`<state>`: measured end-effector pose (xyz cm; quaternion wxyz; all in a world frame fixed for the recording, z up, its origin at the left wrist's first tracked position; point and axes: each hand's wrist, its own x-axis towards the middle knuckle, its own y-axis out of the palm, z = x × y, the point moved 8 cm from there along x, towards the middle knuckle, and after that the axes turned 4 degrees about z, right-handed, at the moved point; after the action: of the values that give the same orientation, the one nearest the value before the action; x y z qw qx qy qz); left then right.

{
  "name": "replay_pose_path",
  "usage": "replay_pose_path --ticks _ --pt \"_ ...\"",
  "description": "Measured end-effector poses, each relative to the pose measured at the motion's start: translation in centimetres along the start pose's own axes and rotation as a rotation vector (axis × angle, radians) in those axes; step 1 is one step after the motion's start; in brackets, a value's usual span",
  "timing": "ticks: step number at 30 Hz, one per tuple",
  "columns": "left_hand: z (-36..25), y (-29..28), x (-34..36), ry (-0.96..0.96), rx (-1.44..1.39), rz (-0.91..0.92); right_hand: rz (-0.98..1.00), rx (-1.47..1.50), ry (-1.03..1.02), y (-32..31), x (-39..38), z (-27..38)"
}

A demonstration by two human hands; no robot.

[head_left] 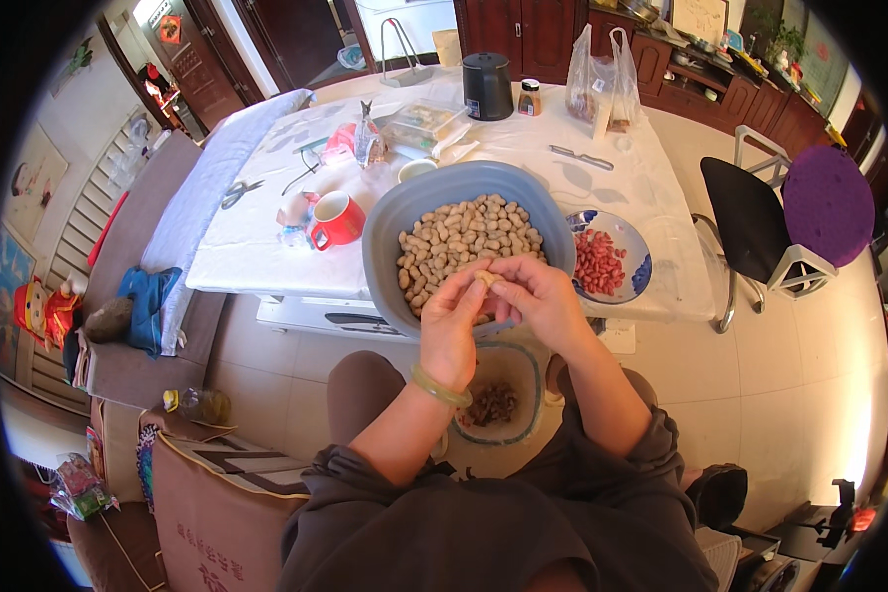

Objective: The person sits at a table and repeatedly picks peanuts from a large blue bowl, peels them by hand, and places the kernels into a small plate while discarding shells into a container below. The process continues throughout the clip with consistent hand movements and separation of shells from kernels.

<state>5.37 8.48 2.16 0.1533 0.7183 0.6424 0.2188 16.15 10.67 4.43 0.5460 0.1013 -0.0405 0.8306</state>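
Both hands meet over the near rim of a grey-blue basin (383, 247) heaped with unshelled peanuts (469, 232). Between the fingertips is a pale peanut (487, 279), pinched by my left hand (452, 321) and my right hand (541, 301) together. A green bangle circles my left wrist. To the right of the basin, a blue-and-white bowl (639, 237) contains red shelled peanut kernels (600, 262). Below my hands, between my knees, a bin (534, 380) on the floor has brown shells in its bottom.
A red mug (337, 219) stands left of the basin, near scissors (239, 193). Farther back are a black canister (487, 87), a small jar (530, 98), a plastic bag (607, 84) and a knife (579, 156). A black chair (750, 219) stands at the right.
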Motion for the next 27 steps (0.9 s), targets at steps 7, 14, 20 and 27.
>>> replay_pose_path --ticks 7,14,20,27 --pt "-1.3 0.8 -0.6 0.081 -0.02 -0.012 -0.016 -0.395 -0.156 1.5 -1.0 2.0" --pt "-0.8 0.1 -0.9 0.098 0.024 -0.075 -0.119 -0.874 -0.29 2.8 -1.6 2.6" --pt "-1.5 0.1 -1.1 0.104 0.023 -0.098 -0.211 -0.887 -0.33 3.6 -2.0 2.4" --pt "-1.3 0.3 -0.6 0.049 -0.063 -0.118 -0.314 -0.885 -0.385 3.7 -2.2 2.7"
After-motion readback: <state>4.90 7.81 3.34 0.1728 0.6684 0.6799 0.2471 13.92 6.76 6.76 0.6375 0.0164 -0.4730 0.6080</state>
